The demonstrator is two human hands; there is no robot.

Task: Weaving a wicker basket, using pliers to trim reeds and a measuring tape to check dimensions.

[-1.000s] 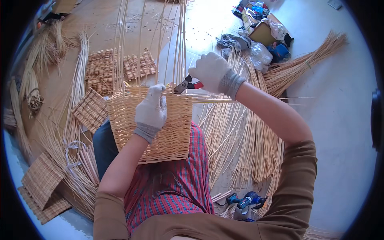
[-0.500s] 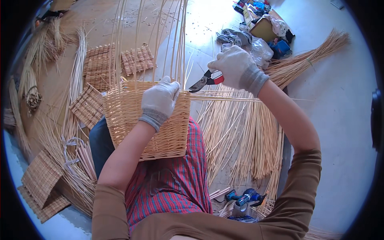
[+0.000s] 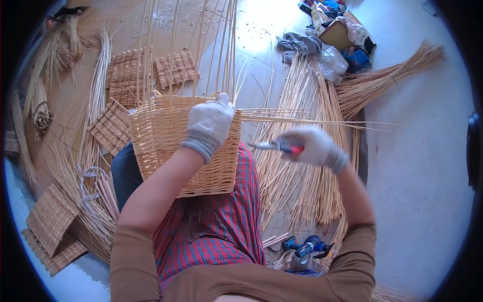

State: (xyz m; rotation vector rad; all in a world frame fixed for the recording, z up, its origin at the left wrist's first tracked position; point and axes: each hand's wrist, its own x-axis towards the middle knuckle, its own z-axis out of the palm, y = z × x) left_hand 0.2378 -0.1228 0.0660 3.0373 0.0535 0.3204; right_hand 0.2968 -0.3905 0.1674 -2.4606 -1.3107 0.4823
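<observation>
I see a woven pale-cane basket point(image 3: 161, 151) on my lap over striped red cloth point(image 3: 245, 181), with tall upright strands point(image 3: 204, 40) rising from its rim and loose strands point(image 3: 327, 122) sticking out rightward from its top corner. My left hand point(image 3: 209, 121), in a white glove, grips the rim near that corner, fingers curled. My right hand point(image 3: 309, 147), also gloved and blurred by motion, holds red-handled pruning shears point(image 3: 293, 149) right of the basket, below the loose strands.
Long cane bundles point(image 3: 317, 191) lie right of my lap and another point(image 3: 387, 78) farther right. Woven square mats point(image 3: 108, 126) and more cane point(image 3: 40, 116) lie left. A cordless drill point(image 3: 308, 246) sits near my right elbow. Bags and boxes point(image 3: 336, 40) are piled at the back right.
My right hand with the shears has moved down from the rim's right corner to below the loose strands. My left hand has slid rightward along the rim toward that corner.
</observation>
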